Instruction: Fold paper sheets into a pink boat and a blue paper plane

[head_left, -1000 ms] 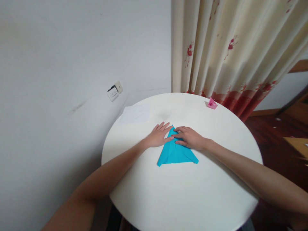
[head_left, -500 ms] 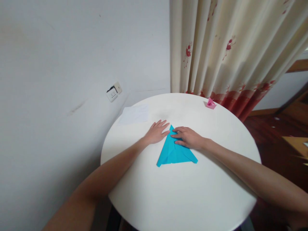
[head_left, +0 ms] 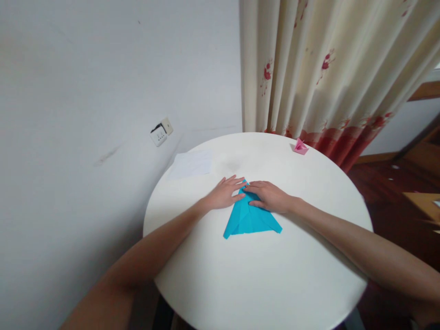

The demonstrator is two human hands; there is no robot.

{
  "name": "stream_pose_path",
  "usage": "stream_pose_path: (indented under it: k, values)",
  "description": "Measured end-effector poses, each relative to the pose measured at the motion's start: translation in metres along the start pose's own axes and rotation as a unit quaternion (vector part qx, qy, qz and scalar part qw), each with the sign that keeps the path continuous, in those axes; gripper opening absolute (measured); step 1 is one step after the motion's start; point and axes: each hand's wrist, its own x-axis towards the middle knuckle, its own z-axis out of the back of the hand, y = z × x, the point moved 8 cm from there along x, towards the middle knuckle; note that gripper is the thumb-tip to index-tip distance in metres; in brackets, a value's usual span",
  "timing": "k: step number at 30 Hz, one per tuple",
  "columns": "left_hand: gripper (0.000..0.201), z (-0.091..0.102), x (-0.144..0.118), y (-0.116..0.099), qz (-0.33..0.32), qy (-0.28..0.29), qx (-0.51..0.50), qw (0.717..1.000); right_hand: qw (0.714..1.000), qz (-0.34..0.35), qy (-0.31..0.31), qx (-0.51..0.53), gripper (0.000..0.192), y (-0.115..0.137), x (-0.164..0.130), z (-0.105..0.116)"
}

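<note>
A blue sheet of folded paper, roughly triangular with its point facing away from me, lies flat on the white round table. My left hand rests over the left side near the point, fingers stretched out and their tips on the paper. From the right, my right hand lies on the upper right edge with its fingers extended. The fingertips of both hands almost meet near the point and partly cover it. Crease lines run down the middle of the paper, and small folded flaps stick out at both lower corners.
A pink origami piece stands near the table's far right edge. White paper lies at the far left. A wall with a socket borders the left side, and a patterned curtain hangs behind the table.
My left hand has moved right, from beside the paper's left edge onto the part near its point. My right hand and the paper have hardly moved.
</note>
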Motion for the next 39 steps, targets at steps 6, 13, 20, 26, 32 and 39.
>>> stream_pose_path:
  k: [6, 13, 20, 26, 32, 39]
  values:
    - [0.059, -0.002, 0.001, -0.002, -0.017, -0.001, -0.004, 1.000, 1.000, 0.006, 0.002, -0.006, 0.048, 0.001, -0.002, -0.001]
    - [0.074, -0.003, -0.002, -0.004, -0.032, 0.027, -0.005, 0.999, 1.000, 0.025, 0.010, -0.016, 0.041, 0.008, -0.003, 0.004]
    - [0.105, -0.007, -0.004, -0.010, -0.019, 0.050, 0.009, 0.999, 1.000, 0.010, 0.018, -0.012, 0.045, 0.007, -0.001, 0.005]
    - [0.115, -0.012, -0.007, -0.018, -0.004, 0.062, 0.031, 0.998, 0.999, 0.029, 0.002, -0.021, 0.061, 0.008, -0.002, 0.001]
    - [0.106, -0.016, -0.012, -0.024, -0.018, 0.064, 0.066, 0.996, 0.998, 0.032, 0.022, -0.043, 0.060, 0.012, -0.002, 0.001]
    - [0.084, -0.016, -0.012, -0.021, -0.022, 0.055, 0.054, 0.997, 0.998, 0.013, 0.043, -0.046, 0.054, 0.011, -0.002, 0.002]
